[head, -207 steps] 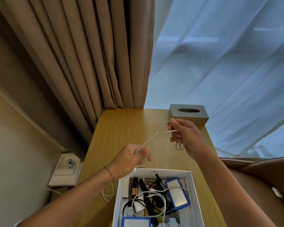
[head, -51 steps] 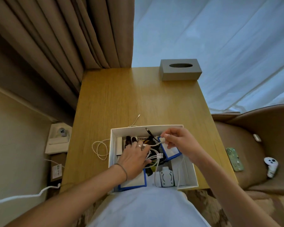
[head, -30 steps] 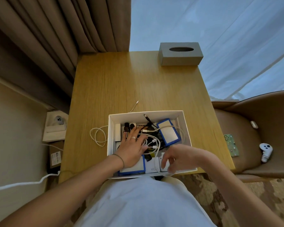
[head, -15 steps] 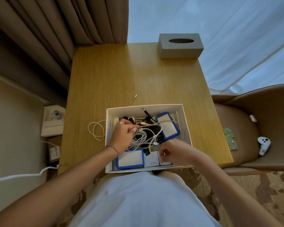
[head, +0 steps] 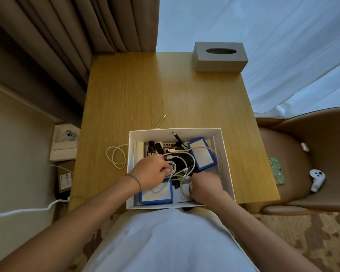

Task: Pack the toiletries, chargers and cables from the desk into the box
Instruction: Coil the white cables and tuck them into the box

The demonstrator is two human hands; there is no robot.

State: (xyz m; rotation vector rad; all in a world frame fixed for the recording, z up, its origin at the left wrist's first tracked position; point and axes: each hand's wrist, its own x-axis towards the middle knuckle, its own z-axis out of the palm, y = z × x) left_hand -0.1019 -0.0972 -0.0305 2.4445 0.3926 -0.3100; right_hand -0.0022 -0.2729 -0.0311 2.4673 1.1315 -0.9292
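Note:
A white open box (head: pixel 226 160) sits at the near edge of the wooden desk (head: pixel 165 91). Inside lie two blue-framed white pads (head: pixel 202 154), a dark bottle (head: pixel 151 150), black cables and a tangle of white cable (head: pixel 186 163). My left hand (head: pixel 150 171) is inside the box, fingers closed on a bundle of the white cable. My right hand (head: pixel 205 185) is low in the box's near right part, curled over white cable and a white item. A loop of white cable (head: pixel 115 157) hangs out over the box's left wall onto the desk.
A grey tissue box (head: pixel 219 56) stands at the desk's far right. A brown chair (head: pixel 310 154) at the right holds a white controller (head: pixel 316 178) and a green card (head: pixel 276 169). A wall socket (head: pixel 66 141) and curtains are at the left.
Earlier both hands held the white cable above the desk. They have moved down into the box; over the last second my right hand shifted from the near wall further in, and my left closed on the cable.

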